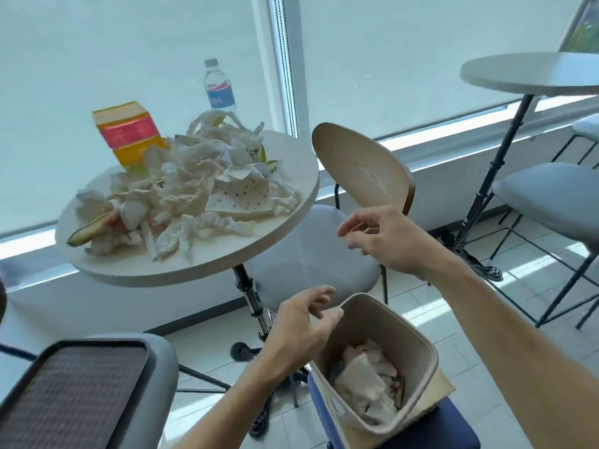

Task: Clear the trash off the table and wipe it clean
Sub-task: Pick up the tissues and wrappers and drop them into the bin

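Crumpled paper trash (181,202) heaped across the counter (285,218), light, soft, easily bunched from its near edge. Both hands, left hand (301,332) and right hand (385,238), appear empty, fingers loosely spread, above the bin (418,345).

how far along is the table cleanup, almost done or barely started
Barely started. Done: some crumpled paper already lies in the beige bin. In hand: nothing; the left hand and right hand are both empty. Left: the paper pile, dotted plate, box and bottle on the table; wiping not begun.
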